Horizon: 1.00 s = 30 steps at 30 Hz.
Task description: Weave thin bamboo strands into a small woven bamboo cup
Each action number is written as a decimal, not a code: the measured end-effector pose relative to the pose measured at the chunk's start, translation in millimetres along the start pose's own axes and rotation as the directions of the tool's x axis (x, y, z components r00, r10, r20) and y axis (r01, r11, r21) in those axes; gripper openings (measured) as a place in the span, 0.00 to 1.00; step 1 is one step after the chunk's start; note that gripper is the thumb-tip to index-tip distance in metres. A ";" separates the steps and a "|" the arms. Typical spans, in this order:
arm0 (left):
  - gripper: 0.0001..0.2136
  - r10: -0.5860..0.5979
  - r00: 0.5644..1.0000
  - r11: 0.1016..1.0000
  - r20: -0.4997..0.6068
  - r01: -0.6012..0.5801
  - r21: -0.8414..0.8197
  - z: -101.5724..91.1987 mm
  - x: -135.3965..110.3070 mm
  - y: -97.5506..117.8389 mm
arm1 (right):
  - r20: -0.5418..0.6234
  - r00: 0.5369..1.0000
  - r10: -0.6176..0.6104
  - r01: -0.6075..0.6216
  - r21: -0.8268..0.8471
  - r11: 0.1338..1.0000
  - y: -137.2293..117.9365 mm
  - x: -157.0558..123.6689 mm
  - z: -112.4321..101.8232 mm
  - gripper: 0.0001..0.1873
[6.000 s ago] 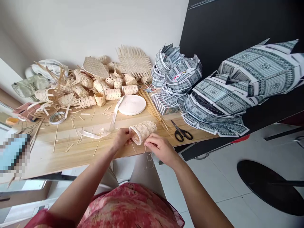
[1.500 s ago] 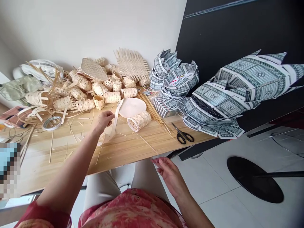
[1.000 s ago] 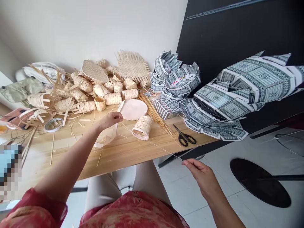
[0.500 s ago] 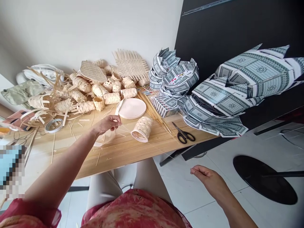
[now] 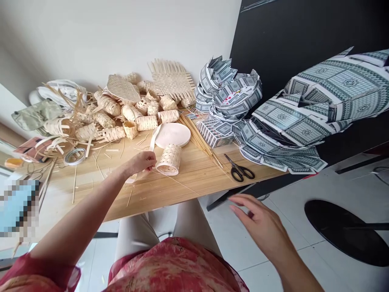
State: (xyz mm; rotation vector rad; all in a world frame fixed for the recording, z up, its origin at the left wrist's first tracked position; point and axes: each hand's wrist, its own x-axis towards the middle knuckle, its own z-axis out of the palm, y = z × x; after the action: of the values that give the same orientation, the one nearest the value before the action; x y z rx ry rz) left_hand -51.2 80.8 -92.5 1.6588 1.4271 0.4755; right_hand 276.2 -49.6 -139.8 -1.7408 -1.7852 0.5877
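My left hand [image 5: 146,161] is closed in a pinch just left of a small woven basket [image 5: 170,157], on a fine thread [image 5: 185,187] that is hard to follow at the fingers. The basket lies on its side, its open mouth edged with pale ribbon and facing me. From the basket's mouth the thread trails right towards the table edge. A flat roll of pale ribbon [image 5: 172,136] sits behind the basket, its loose end running down past my left hand. My right hand [image 5: 258,221] hovers in front of the table, thumb and fingers apart, holding nothing I can see.
Black-handled scissors [image 5: 240,169] lie near the table's front edge, beside long thin sticks [image 5: 202,140]. Woven baskets and strips [image 5: 105,115] pile up at the back left, near a tape roll [image 5: 74,156]. Folded playing-card structures [image 5: 291,121] fill the right side.
My left hand has come closer to the basket, which has shifted left and turned its mouth more towards me. My right hand has risen towards the table, and its pinched fingers have spread.
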 end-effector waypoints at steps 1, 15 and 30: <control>0.03 0.002 1.000 1.000 0.005 -0.002 0.018 0.2 -1.1 -0.2 | 0.011 0.996 -0.088 0.088 0.039 0.995 -15.3 4.8 5.9 0.14; 0.03 0.021 0.994 0.974 -0.107 0.004 0.225 15.9 -12.5 -0.4 | 0.091 0.973 -0.211 0.222 -0.124 0.967 -92.4 66.4 104.4 0.06; 0.05 -0.031 0.980 0.979 -0.198 -0.010 -0.204 22.9 -27.8 -9.2 | 0.027 0.996 -0.086 0.086 0.011 0.996 -78.0 96.1 90.0 0.09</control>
State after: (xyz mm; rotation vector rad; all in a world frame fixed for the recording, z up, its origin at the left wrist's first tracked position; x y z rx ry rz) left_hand -46.8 46.3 -105.6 1.4701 1.4767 0.7749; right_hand 159.2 48.9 -145.3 -1.6480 -1.8633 0.5857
